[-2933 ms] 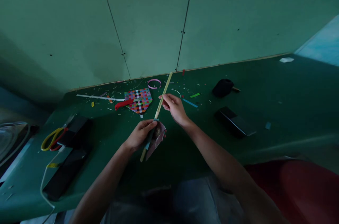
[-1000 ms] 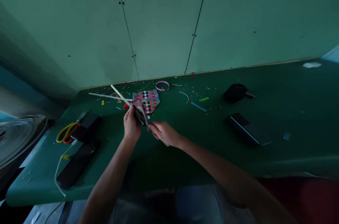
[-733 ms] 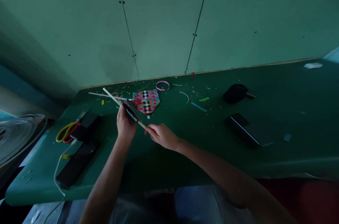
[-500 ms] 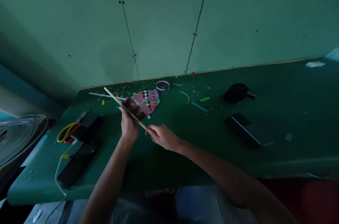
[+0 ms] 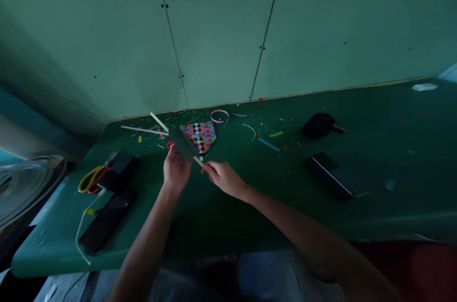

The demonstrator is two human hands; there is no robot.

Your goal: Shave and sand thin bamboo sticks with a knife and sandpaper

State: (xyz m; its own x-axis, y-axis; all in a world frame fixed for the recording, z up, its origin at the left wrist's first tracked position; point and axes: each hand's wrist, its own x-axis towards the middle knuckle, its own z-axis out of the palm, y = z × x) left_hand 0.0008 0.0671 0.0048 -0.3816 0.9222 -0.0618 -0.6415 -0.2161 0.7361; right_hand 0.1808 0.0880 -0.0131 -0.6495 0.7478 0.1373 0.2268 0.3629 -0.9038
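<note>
A pale, thin stick [image 5: 159, 122] runs slantwise between my hands, its far end pointing up and left. Around or over its middle lies a dark grey-green sheet [image 5: 183, 144]; I cannot tell whether it is wrapped fully. My left hand [image 5: 177, 169] grips this sheet from below, thumb on its near edge, with a bit of red showing beside the thumb. The fingers of my right hand [image 5: 225, 178] are closed round the stick's near end. Just behind the sheet, a multicoloured woven piece [image 5: 204, 136] lies flat on the green table [image 5: 246, 206].
Scissors [image 5: 89, 179], a dark box [image 5: 117, 171] and a black phone-like slab [image 5: 107, 221] with a white cable lie left. A pink strip ring [image 5: 219, 116] and paper scraps are at the back. Right are a black pouch [image 5: 317, 125] and a dark case [image 5: 332, 174].
The dark sheet has turned over, so its grey-green side faces up and covers the stick's middle; its brown and pink side no longer shows. The stick and right hand shifted slightly right.
</note>
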